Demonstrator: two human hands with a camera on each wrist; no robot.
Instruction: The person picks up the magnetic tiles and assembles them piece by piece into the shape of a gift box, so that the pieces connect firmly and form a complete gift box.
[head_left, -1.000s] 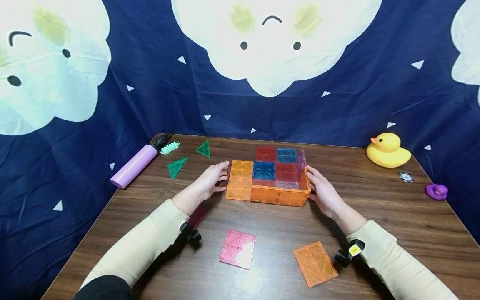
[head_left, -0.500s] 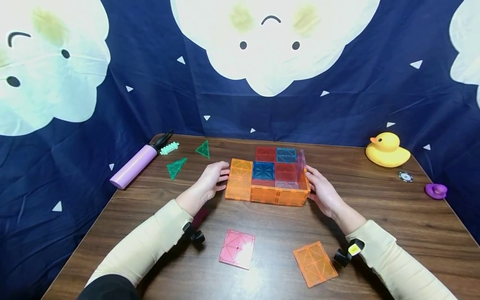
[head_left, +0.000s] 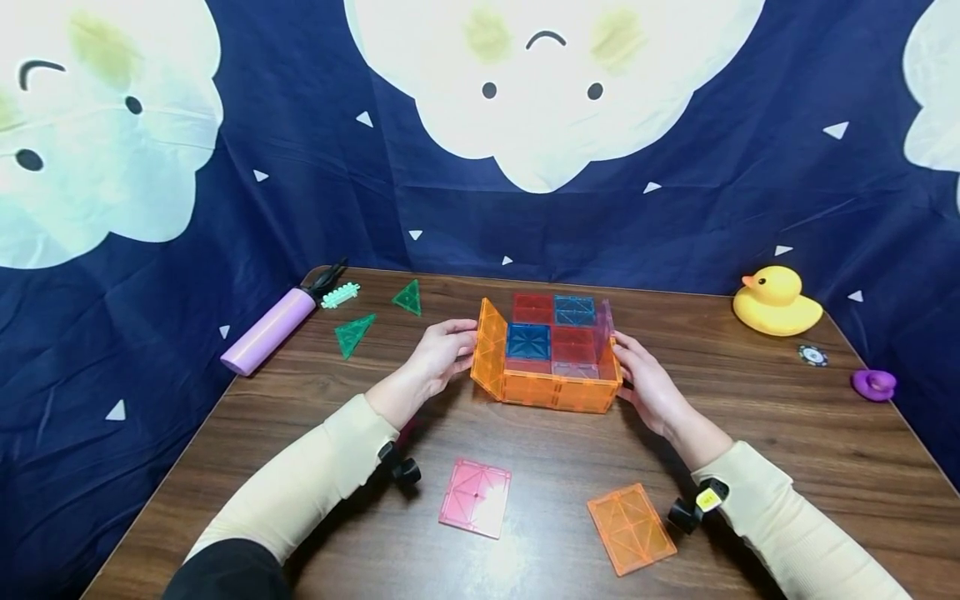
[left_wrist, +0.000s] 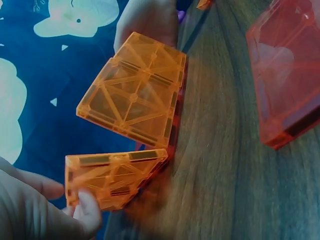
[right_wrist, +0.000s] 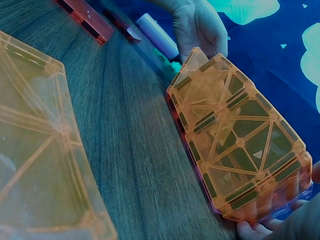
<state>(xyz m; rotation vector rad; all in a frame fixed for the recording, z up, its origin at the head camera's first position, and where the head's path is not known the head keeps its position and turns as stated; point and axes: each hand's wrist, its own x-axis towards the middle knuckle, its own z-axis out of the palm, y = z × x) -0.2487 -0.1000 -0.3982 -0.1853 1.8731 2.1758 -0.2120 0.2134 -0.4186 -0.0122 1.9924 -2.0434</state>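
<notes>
A box of translucent magnetic tiles stands on the table, with an orange front wall [head_left: 555,390] and red and blue tiles [head_left: 528,342] inside. My left hand [head_left: 438,354] holds the outer edge of a hinged orange panel [head_left: 491,346] at its left end. The panel tilts up, its lower edge joined to the box; the left wrist view shows thumb and fingertips [left_wrist: 89,210] on the panel. My right hand [head_left: 647,383] rests against the right end, near an upright purple tile [head_left: 604,321]; straight fingers show through the orange wall in the right wrist view.
Loose pink [head_left: 476,497] and orange [head_left: 632,528] square tiles lie in front. Green triangles [head_left: 354,335] and a lilac hand pump [head_left: 270,333] are at the left. Yellow [head_left: 777,302] and purple ducks [head_left: 873,384] and a poker chip [head_left: 813,355] are at the right.
The orange panel has swung up from nearly flat to a steep tilt, its outer edge moving rightward. My left hand has moved right with it; the right hand stays in place.
</notes>
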